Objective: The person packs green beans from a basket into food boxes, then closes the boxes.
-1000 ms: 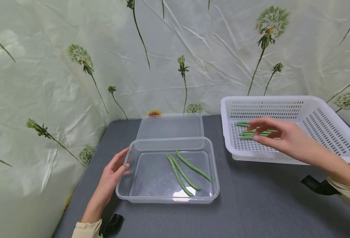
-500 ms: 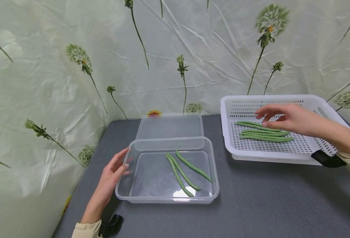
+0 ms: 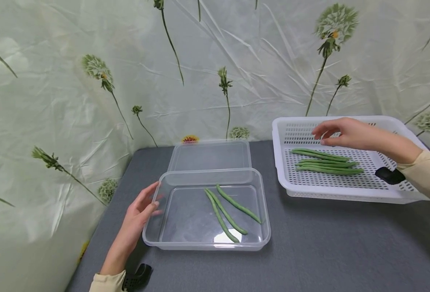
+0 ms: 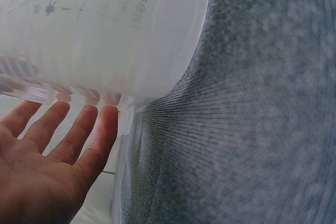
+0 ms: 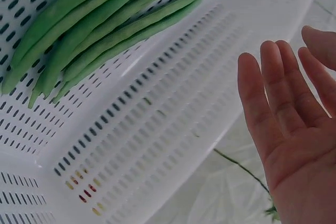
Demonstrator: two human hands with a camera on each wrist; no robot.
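- My right hand (image 3: 346,134) has drifted back over the white perforated plastic basket (image 3: 394,194) in the last second, lifting clear of the slim green beans (image 3: 326,164) heaped there; its fingers are loose and apart, holding nothing.
- No bean has left the heap, so I judge another pick is only being lined up.
- My left hand (image 3: 136,217) has not moved: straight fingers rest against the left wall of the clear, round-cornered plastic container (image 3: 154,239).
- Three long smooth green pods (image 3: 227,211) lie on that container's glossy floor.
- A matching clear plastic lid (image 3: 209,156) lies flat behind it on the grey woven surface (image 3: 328,247).
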